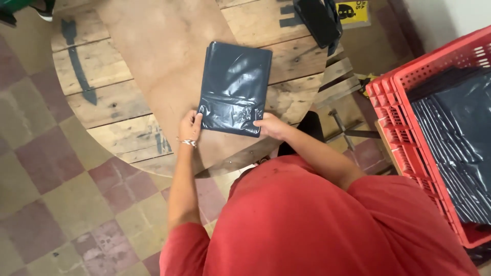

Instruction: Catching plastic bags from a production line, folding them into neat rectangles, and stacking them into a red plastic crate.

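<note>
1. On the round wooden table [102,66], over a lighter plywood sheet [169,61], lay a folded stack of dark plastic bags [235,87], flat, long side running away from us.
2. Our left hand [190,128] sat at the stack's near left corner; fingers were curled onto the edge and touching it, thumb side up. We could not tell if they pinched the plastic or just pressed on it.
3. A beaded bracelet [187,142] ringed the left wrist.
4. Our right hand [271,126] was at the near right corner of the stack, fingers bent over the edge and touching the plastic; the grip itself was hidden, so we could not tell if it was closed on the bags.
5. Both forearms came out of a red shirt [307,225] that filled the lower frame.
6. At right stood a red plastic crate [409,148], off the table, packed with more folded dark bags [455,133] stacked on edge.
7. At the table's far edge, another dark bag bundle [317,20] lay next to a yellow label [354,11].
8. Below was a checkered tile floor [46,194] in reddish and tan squares.
</note>
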